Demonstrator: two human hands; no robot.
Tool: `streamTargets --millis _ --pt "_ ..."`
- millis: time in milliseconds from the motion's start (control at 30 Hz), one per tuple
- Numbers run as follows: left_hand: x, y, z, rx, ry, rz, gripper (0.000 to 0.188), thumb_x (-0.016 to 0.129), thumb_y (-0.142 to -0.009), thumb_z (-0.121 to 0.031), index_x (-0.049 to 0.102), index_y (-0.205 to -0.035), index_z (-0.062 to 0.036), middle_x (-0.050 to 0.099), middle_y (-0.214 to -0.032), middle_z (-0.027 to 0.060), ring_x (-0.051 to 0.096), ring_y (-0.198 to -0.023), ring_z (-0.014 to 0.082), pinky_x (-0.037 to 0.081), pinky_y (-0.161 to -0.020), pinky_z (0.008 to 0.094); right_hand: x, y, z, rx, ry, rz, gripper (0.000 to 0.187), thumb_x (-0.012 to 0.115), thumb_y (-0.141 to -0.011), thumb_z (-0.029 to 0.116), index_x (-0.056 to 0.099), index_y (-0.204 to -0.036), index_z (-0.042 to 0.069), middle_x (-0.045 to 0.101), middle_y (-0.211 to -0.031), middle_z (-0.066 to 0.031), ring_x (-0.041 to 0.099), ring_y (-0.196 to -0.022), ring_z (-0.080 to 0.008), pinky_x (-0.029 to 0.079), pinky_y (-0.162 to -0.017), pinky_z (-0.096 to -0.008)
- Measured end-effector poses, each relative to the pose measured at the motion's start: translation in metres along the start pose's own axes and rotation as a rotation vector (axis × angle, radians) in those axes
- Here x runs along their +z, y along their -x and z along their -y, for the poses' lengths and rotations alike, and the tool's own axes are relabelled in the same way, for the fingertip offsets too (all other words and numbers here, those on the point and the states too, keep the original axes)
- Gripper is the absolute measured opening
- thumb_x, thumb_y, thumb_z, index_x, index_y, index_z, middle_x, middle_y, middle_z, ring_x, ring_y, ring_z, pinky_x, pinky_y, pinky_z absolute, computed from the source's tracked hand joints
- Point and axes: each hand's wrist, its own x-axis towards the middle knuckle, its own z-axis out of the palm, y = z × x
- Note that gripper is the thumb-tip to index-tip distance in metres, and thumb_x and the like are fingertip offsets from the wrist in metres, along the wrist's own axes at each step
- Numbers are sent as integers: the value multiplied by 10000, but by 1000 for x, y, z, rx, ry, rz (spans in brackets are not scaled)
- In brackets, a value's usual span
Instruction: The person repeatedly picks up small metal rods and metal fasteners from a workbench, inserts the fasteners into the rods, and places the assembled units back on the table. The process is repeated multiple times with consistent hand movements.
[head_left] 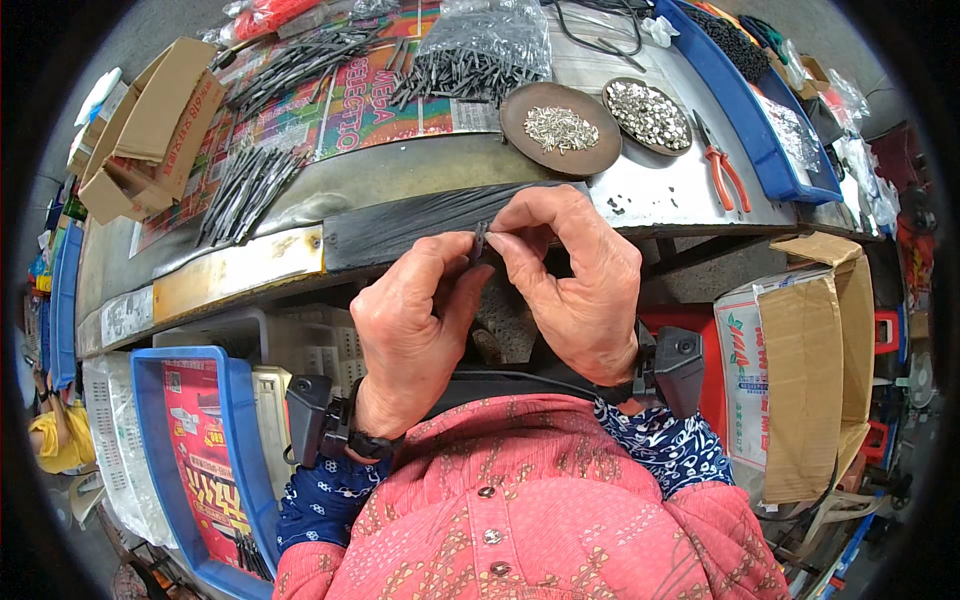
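Close above the table's front edge, my left hand (415, 305) pinches a short black strip (480, 240) between thumb and forefinger. My right hand (575, 280) meets it there, thumb and forefinger pressed together against the strip's side; anything small inside that pinch is hidden. Beyond my hands, a brown dish (516, 108) holds many small shiny metal pieces. A second dark dish (655, 151) to its right is filled with flat silvery bits. Similar black strips (250, 195) lie in a loose bundle at the left, and more strips (460, 78) spill from a clear plastic bag (495, 35).
Red-handled pliers (718, 160) lie right of the dishes, beside a long blue tray (775, 150). Another heap of strips (305, 65) is at the back left, near an open cardboard box (155, 130). Below the table stand a blue crate (250, 430) and a tall carton (815, 380).
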Motion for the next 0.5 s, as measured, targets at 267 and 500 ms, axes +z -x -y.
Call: streamTargets --millis 267,500 --pt "1 0 0 2 11 14 224 716 -771 19 647 -979 -26 666 -825 111 669 -671 214 521 -592 285 -1 2 1 132 -79 1 186 689 -821 -38 594 -979 -15 634 -870 -53 611 -743 -92 511 -667 -231" --pt "-3 1 -1 -148 170 92 223 710 -770 32 652 -983 -3 648 -761 107 616 -598 135 492 -561 249 -4 1 -2 337 -411 22 225 680 -836 -48 558 -1024 -26 630 -898 -58 617 -825 -107 514 -750 -236"
